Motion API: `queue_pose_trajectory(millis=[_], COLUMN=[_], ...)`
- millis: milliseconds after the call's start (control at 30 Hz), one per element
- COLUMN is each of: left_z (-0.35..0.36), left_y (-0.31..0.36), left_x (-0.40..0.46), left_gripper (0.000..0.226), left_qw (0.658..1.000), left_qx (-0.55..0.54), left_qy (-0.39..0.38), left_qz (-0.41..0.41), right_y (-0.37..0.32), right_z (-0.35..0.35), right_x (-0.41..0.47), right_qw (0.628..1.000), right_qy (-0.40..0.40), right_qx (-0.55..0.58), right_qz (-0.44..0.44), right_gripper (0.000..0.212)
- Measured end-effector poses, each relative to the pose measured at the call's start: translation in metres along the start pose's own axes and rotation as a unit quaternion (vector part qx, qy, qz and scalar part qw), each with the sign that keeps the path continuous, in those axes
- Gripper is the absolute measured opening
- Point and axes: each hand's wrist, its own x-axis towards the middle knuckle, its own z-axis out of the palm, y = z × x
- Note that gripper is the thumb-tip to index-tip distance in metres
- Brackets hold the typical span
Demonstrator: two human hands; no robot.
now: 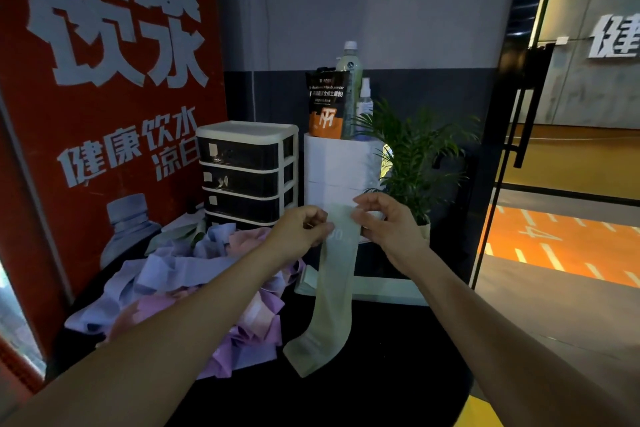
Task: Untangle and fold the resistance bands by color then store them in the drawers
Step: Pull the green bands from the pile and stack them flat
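Both hands are holding up a pale green resistance band (333, 291) over the black bench (381, 374). The left hand (300, 230) is pinching the band's upper left edge, its fingers curled in, while the right hand (382, 220) is pinching the upper right edge between thumb and fingertips. The band is hanging down flat between them, and its lower end is lying bent on the bench top. To the left, a tangled pile of lilac, blue and pink bands (180, 288) is lying on the bench, partly under the left forearm. Behind the pile, a small drawer unit (247, 168) with dark fronts and a white frame is standing with all its drawers closed. Beside it, a white box (337, 166) is carrying an orange-and-black pouch (325, 104), a tall bottle (350, 80) and a spray bottle (365, 99), with a potted palm (415, 156) just to the right.
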Motion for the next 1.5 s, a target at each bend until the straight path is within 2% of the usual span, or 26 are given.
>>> queue_pose_trajectory(millis=[100,233,400,567,700,800,867,967,1033,1100,1333,1400,1500], left_z=[-0.003,-0.012,-0.021,-0.022,-0.022,-0.019,-0.018,-0.024,-0.031,-0.035,-0.034,-0.033,-0.026], left_y=[0.003,0.013,0.033,0.053,0.066,0.077,0.082,0.076,0.061,0.043,-0.025,-0.046,-0.072], left_x=[0.001,0.004,0.012,0.022,0.029,0.033,0.035,0.039,0.041,0.040,0.036,0.037,0.044], left_gripper=[0.004,0.009,0.027,0.020,0.021,0.009,0.010,0.010,0.016,0.010,0.006,0.000,0.003], left_qw=[0.999,0.999,0.998,0.990,0.997,0.992,0.985,0.975,0.968,0.964,0.949,0.951,0.959], left_qx=[0.024,0.028,0.018,0.102,0.001,-0.103,-0.156,-0.193,-0.208,-0.210,-0.185,-0.148,-0.070], left_qy=[0.000,-0.009,-0.038,-0.014,0.024,0.047,0.066,0.113,0.140,0.158,0.217,0.214,0.199], left_qz=[0.023,0.038,0.051,0.091,0.074,0.047,0.036,0.012,-0.011,-0.040,-0.135,-0.164,-0.187], right_y=[-0.008,-0.027,-0.052,-0.060,-0.045,-0.017,0.000,0.022,0.032,0.037,0.054,0.061,0.067], right_z=[0.002,0.007,0.012,0.011,0.007,0.007,0.006,-0.003,-0.013,-0.026,-0.086,-0.102,-0.120], right_x=[0.003,0.008,0.015,0.019,0.016,0.009,0.007,0.007,0.009,0.010,0.004,0.004,0.004], right_qw=[0.999,1.000,0.999,0.997,0.998,0.992,0.980,0.956,0.955,0.948,0.908,0.915,0.938], right_qy=[0.029,0.023,0.005,0.016,-0.034,-0.089,-0.113,-0.125,-0.116,-0.107,-0.059,-0.025,0.063], right_qx=[0.028,0.008,-0.016,-0.059,-0.055,-0.076,-0.153,-0.255,-0.258,-0.282,-0.376,-0.349,-0.247], right_qz=[0.009,-0.011,-0.038,-0.056,-0.013,0.047,0.058,0.077,0.094,0.104,0.174,0.200,0.233], right_gripper=[0.015,0.015,0.014,0.014,0.029,0.043,0.044,0.032,0.022,0.009,0.014,0.007,0.010])
